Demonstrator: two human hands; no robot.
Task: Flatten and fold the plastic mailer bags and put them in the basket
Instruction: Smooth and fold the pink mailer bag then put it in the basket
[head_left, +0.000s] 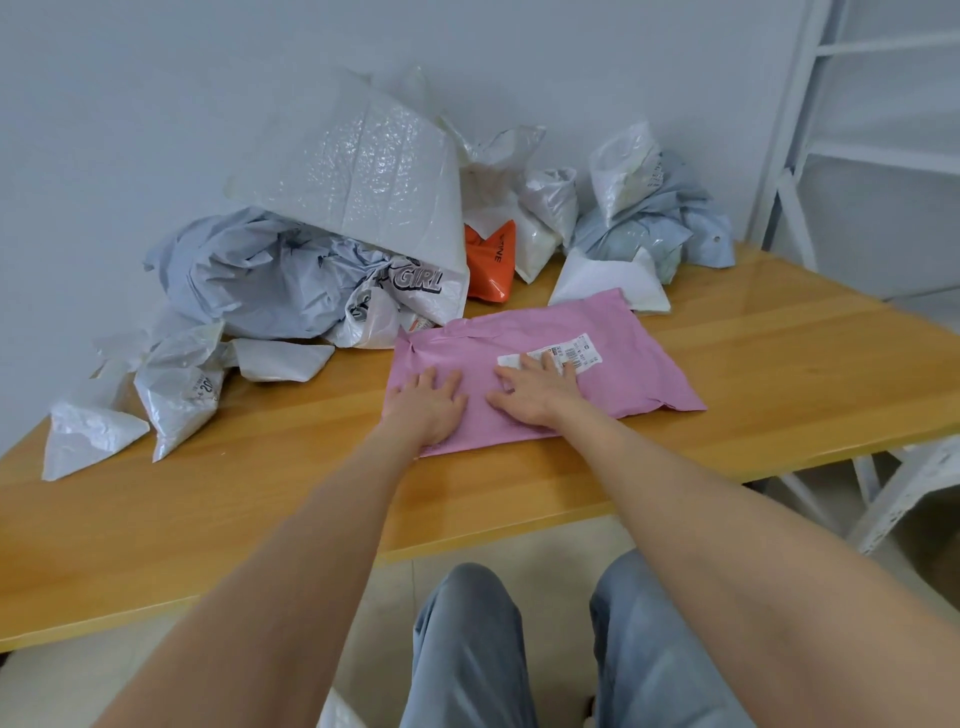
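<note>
A pink mailer bag (613, 364) lies spread flat on the wooden table (779, 374), a white shipping label (576, 349) near its middle. My left hand (428, 402) presses palm-down on the bag's near left part, fingers straight. My right hand (537, 387) lies flat beside it, fingertips touching the label. Behind the pink bag sits a heap of crumpled mailers: a grey-blue one (249, 275), a large white bubble mailer (363, 171), an orange one (491, 260). No basket is in view.
More crumpled white bags (176, 395) lie at the table's left edge, and grey and white ones (644, 218) at the back right against the wall. A white metal shelf frame (857, 130) stands to the right. My knees are below the table's front edge.
</note>
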